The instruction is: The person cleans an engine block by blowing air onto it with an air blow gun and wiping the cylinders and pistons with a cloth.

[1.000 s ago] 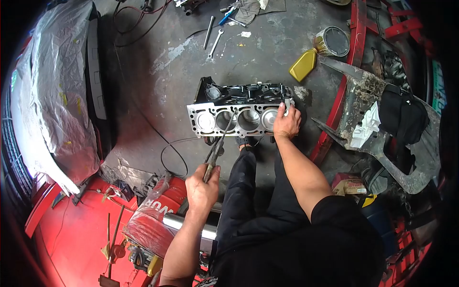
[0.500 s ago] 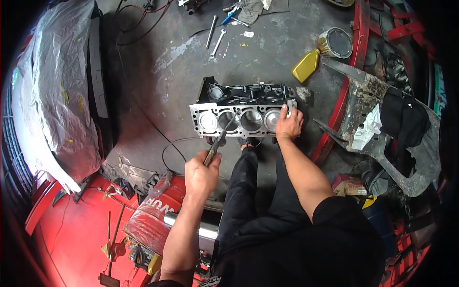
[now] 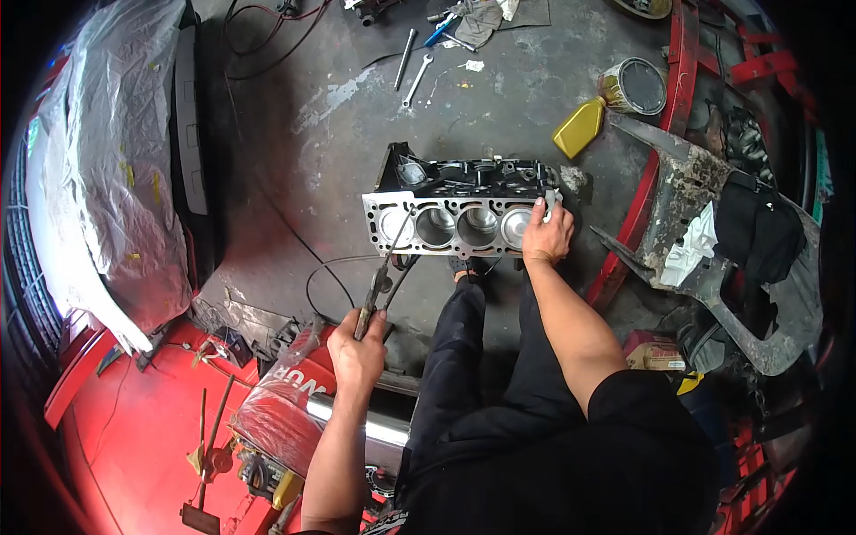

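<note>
An engine block [image 3: 456, 253] with several round cylinders stands on the floor ahead of me, its flat metal face up. My left hand [image 3: 358, 346] is closed around the handle of an air blow gun [image 3: 374, 294], whose long thin nozzle reaches over the leftmost cylinder. A dark hose runs near that hand. At the block's right end, my right hand [image 3: 547, 234] grips the corner, thumb on the top face and fingers over the edge. Whatever lies under its palm is hidden.
A wrench [image 3: 417, 82], a metal bar [image 3: 405, 61] and a rag [image 3: 480, 21] lie beyond the block. A gold bottle [image 3: 580, 127] and a tin [image 3: 640, 87] stand right. A red frame [image 3: 635, 201] borders the right; a plastic-covered car part [image 3: 125, 160] is left.
My left hand has moved left and a little back, and the nozzle has shifted from the second cylinder to the leftmost one. My right hand stays on the block's corner. The view has shifted slightly.
</note>
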Tool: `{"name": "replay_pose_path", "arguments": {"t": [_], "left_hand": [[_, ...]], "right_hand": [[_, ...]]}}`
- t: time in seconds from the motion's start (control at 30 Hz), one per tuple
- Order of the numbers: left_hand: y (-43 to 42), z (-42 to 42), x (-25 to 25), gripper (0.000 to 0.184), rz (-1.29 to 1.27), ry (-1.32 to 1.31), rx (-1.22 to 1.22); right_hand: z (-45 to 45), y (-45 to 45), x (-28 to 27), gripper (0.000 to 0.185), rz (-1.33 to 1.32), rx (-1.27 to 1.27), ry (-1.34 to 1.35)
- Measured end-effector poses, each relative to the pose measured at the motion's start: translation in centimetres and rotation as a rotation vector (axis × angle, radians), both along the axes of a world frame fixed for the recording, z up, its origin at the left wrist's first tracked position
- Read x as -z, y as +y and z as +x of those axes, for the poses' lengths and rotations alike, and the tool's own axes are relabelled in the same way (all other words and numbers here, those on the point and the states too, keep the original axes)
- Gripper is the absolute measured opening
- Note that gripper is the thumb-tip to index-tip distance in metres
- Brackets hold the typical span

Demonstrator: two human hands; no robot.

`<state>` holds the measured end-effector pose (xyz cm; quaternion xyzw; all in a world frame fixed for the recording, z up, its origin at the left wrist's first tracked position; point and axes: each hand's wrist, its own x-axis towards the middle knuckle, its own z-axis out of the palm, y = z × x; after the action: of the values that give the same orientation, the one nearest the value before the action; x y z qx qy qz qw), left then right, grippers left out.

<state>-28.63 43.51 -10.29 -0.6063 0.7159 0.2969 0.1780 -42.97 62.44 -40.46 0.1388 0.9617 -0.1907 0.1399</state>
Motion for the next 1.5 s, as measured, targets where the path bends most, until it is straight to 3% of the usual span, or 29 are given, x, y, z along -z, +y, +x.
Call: {"name": "replay_pose_path", "arguments": {"t": [0.13, 0.33, 0.57, 0.7, 0.77, 1.1, 1.3, 1.5], "left_hand": [[-0.7, 0.4, 1.4, 0.024, -0.046, 0.089, -0.017], [-3.3, -2.2, 2.0, 0.024, -0.019, -0.053, 0.046], [-2.7, -1.8, 1.3, 0.023, -0.041, 0.004, 0.055], [-2.9, 0.2, -1.6, 0.023, 0.027, 0.065, -0.22], [-4.3, 3.3, -0.7, 0.023, 0.002, 0.068, -0.156], [-4.2, 1.6, 0.6, 0.025, -0.064, 0.03, -0.249], [-6.9, 3.9, 2.7, 0.02, -0.104, 0.074, -0.102], [-11.2, -0.5, 1.8, 0.021, 0.078, 0.03, -0.208]], "right_hand": [[0.2, 0.1, 0.0, 0.053, -0.013, 0.002, 0.023], [0.0, 0.1, -0.2, 0.053, -0.028, 0.0, 0.01], [0.1, 0.1, 0.0, 0.052, -0.02, 0.002, 0.035], [0.3, 0.2, 0.4, 0.05, 0.003, -0.013, 0.056], [0.6, 0.3, 0.2, 0.05, -0.007, -0.008, 0.049], [0.2, 0.3, 0.4, 0.055, -0.008, -0.016, -0.003], [0.0, 0.2, 0.3, 0.056, -0.011, -0.012, -0.002], [-0.2, 0.0, 0.4, 0.055, 0.003, -0.016, 0.006]]}}
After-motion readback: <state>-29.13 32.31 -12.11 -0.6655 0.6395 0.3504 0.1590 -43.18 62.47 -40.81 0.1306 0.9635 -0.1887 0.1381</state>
